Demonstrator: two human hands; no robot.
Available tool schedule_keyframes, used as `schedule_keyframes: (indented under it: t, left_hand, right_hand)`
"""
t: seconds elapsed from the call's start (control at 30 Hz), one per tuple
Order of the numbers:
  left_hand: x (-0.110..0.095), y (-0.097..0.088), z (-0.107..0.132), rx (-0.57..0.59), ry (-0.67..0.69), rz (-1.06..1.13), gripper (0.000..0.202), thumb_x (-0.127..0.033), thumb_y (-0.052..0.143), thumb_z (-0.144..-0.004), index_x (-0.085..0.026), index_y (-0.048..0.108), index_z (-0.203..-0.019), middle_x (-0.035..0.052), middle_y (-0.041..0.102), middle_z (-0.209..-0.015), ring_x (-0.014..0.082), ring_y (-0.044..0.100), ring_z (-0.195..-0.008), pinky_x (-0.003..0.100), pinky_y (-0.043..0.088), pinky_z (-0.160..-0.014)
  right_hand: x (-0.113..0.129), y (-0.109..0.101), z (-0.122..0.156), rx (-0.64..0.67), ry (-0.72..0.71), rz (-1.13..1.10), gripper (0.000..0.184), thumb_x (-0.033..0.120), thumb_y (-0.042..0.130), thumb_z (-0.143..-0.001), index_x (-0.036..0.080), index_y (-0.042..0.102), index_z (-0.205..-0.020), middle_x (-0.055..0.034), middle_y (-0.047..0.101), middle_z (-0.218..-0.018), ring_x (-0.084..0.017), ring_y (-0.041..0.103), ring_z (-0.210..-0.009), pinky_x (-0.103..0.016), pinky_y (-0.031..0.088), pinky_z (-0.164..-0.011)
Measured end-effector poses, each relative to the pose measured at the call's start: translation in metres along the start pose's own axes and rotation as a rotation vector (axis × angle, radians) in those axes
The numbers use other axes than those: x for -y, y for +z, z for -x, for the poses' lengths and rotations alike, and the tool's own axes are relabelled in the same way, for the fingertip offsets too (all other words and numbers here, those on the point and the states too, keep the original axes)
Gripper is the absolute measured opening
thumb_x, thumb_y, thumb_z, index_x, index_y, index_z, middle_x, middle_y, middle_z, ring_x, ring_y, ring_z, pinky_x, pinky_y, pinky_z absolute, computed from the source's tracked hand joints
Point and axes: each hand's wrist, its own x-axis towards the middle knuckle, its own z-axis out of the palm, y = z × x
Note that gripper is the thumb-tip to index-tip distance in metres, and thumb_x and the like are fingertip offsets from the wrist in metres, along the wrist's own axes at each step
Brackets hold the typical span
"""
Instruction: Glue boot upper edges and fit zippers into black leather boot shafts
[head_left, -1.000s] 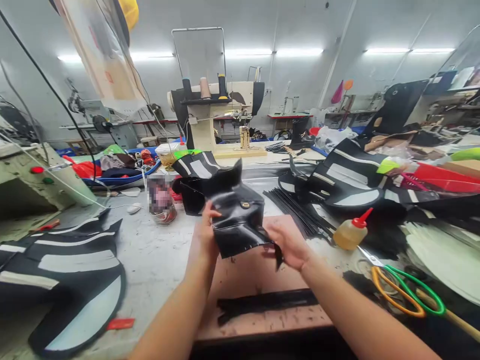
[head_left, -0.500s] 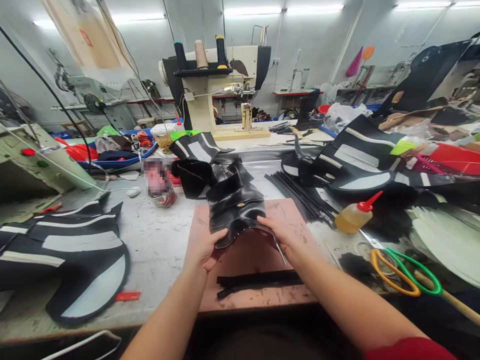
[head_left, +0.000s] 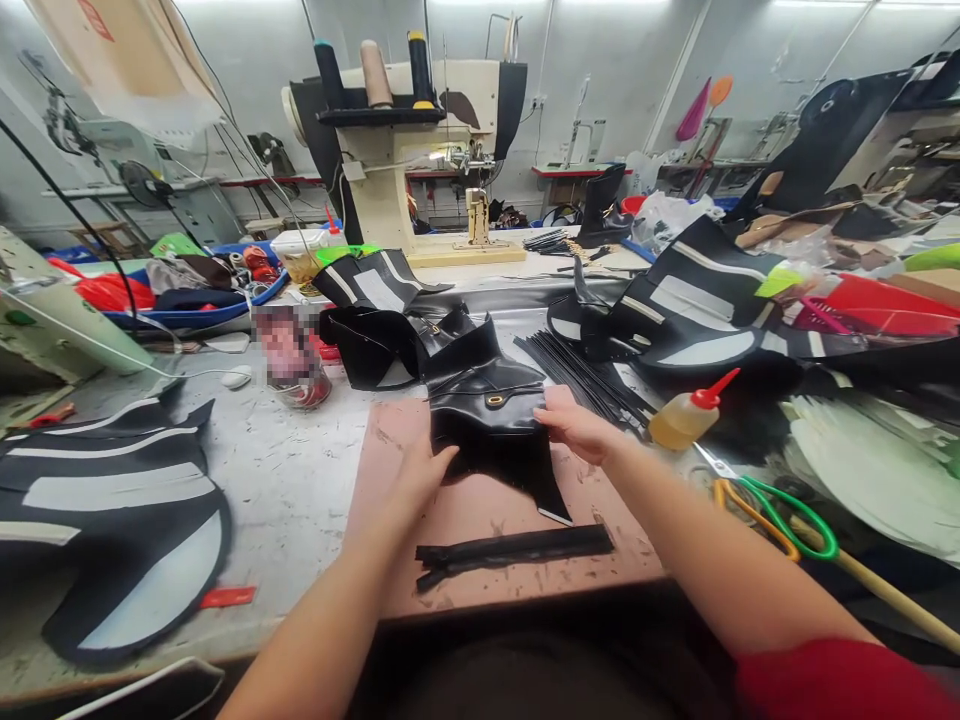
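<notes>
A black leather boot upper [head_left: 487,385] with a small gold-coloured fitting lies over a pink board [head_left: 390,560]. My left hand [head_left: 427,470] grips its near left edge, thumb on top. On the opposite side my right hand [head_left: 577,425] pinches the edge; its fingertips are partly hidden by the leather. The near part hangs down toward the board with its dark inner side showing. A black zipper [head_left: 517,545] rests on the board in front of both hands. Behind the upper are more black boot pieces [head_left: 375,345], folded and overlapping.
A glue bottle [head_left: 682,415] with a red tip and scissors [head_left: 780,515] with green and orange handles lie to the right. Black strips [head_left: 577,375] are bundled behind them. Cut boot panels [head_left: 135,490] cover the left side. A sewing machine [head_left: 375,190] stands at the back.
Both hands have turned the upper, so its near edge now hangs down and the gold fitting faces up more plainly. The zipper is more exposed. The view has shifted slightly.
</notes>
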Motion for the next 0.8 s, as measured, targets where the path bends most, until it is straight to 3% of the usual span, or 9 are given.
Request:
schedule_keyframes:
  t: [0.13, 0.2, 0.27, 0.33, 0.4, 0.5, 0.6, 0.7, 0.8]
  left_hand:
    - [-0.009, 0.016, 0.003, -0.028, -0.013, 0.111, 0.047, -0.02, 0.061, -0.065, -0.019, 0.052, -0.111, 0.0082, 0.058, -0.112, 0.0247, 0.051, -0.108, 0.042, 0.036, -0.096]
    - [-0.023, 0.023, 0.006, -0.028, -0.046, 0.31, 0.046, -0.022, 0.063, -0.063, -0.02, 0.051, -0.108, 0.0066, 0.059, -0.11, 0.0224, 0.052, -0.104, 0.038, 0.04, -0.092]
    - [-0.039, 0.026, 0.011, -0.001, -0.115, 0.533, 0.045, -0.023, 0.067, -0.06, -0.02, 0.051, -0.103, 0.0046, 0.06, -0.102, 0.0202, 0.056, -0.095, 0.036, 0.045, -0.084]
    - [-0.053, 0.025, 0.017, 0.042, -0.18, 0.67, 0.046, -0.023, 0.069, -0.057, -0.02, 0.05, -0.099, 0.0026, 0.06, -0.096, 0.0174, 0.057, -0.086, 0.032, 0.047, -0.075]
    - [-0.063, 0.021, 0.024, 0.081, -0.218, 0.732, 0.048, -0.021, 0.07, -0.055, -0.02, 0.05, -0.099, 0.0011, 0.058, -0.092, 0.0149, 0.056, -0.08, 0.027, 0.048, -0.067]
    - [-0.067, 0.011, 0.037, 0.117, -0.31, 0.737, 0.049, -0.019, 0.071, -0.055, -0.021, 0.049, -0.099, -0.0013, 0.056, -0.086, 0.0116, 0.055, -0.069, 0.022, 0.046, -0.055]
    - [-0.058, 0.001, 0.05, 0.171, -0.411, 0.72, 0.047, -0.021, 0.07, -0.058, -0.023, 0.048, -0.101, -0.0028, 0.055, -0.081, 0.009, 0.053, -0.061, 0.019, 0.044, -0.049]
    - [-0.042, -0.01, 0.059, 0.237, -0.376, 0.61, 0.046, -0.026, 0.064, -0.066, -0.024, 0.045, -0.109, -0.0008, 0.057, -0.085, 0.0105, 0.055, -0.064, 0.02, 0.044, -0.051]
    - [-0.025, -0.026, 0.072, 0.241, -0.23, 0.175, 0.035, -0.033, 0.056, -0.075, -0.022, 0.048, -0.108, 0.0018, 0.059, -0.09, 0.0141, 0.057, -0.07, 0.024, 0.046, -0.056]
  right_hand:
    - [-0.006, -0.002, 0.032, -0.564, -0.48, 0.34, 0.041, 0.028, 0.058, -0.071, 0.014, 0.054, -0.11, -0.0112, 0.058, -0.105, -0.025, 0.05, -0.103, -0.041, 0.037, -0.09]
    - [-0.018, 0.012, 0.058, -0.531, -0.643, 0.406, 0.035, 0.032, 0.054, -0.075, 0.017, 0.057, -0.106, -0.0106, 0.059, -0.102, -0.024, 0.052, -0.098, -0.04, 0.039, -0.088]
    - [-0.032, 0.031, 0.078, -0.233, -0.571, 0.396, 0.026, 0.037, 0.056, -0.073, 0.019, 0.062, -0.092, -0.0085, 0.063, -0.09, -0.023, 0.057, -0.087, -0.037, 0.044, -0.08]
    - [-0.043, 0.05, 0.086, 0.033, -0.374, 0.209, 0.03, 0.044, 0.063, -0.067, 0.02, 0.063, -0.086, -0.0073, 0.064, -0.086, -0.022, 0.059, -0.081, -0.035, 0.047, -0.073]
    - [-0.049, 0.066, 0.081, 0.129, -0.217, -0.132, 0.039, 0.052, 0.066, -0.059, 0.021, 0.062, -0.084, -0.0052, 0.063, -0.087, -0.018, 0.059, -0.075, -0.03, 0.049, -0.065]
    - [-0.053, 0.082, 0.068, 0.117, -0.111, -0.552, 0.041, 0.058, 0.068, -0.054, 0.021, 0.057, -0.068, 0.0017, 0.057, -0.067, -0.008, 0.048, -0.051, -0.019, 0.041, -0.044]
    - [-0.056, 0.094, 0.063, 0.046, -0.052, -0.632, 0.041, 0.058, 0.067, -0.053, 0.021, 0.051, -0.057, 0.0062, 0.045, -0.047, -0.006, 0.035, -0.038, -0.018, 0.03, -0.035]
    - [-0.06, 0.098, 0.072, -0.068, -0.093, -0.3, 0.039, 0.056, 0.067, -0.055, 0.021, 0.052, -0.052, 0.0036, 0.049, -0.046, -0.009, 0.042, -0.041, -0.023, 0.037, -0.04]
    - [-0.067, 0.093, 0.086, -0.182, -0.076, 0.154, 0.035, 0.052, 0.064, -0.061, 0.022, 0.055, -0.047, -0.0002, 0.056, -0.049, -0.015, 0.053, -0.049, -0.029, 0.047, -0.056]
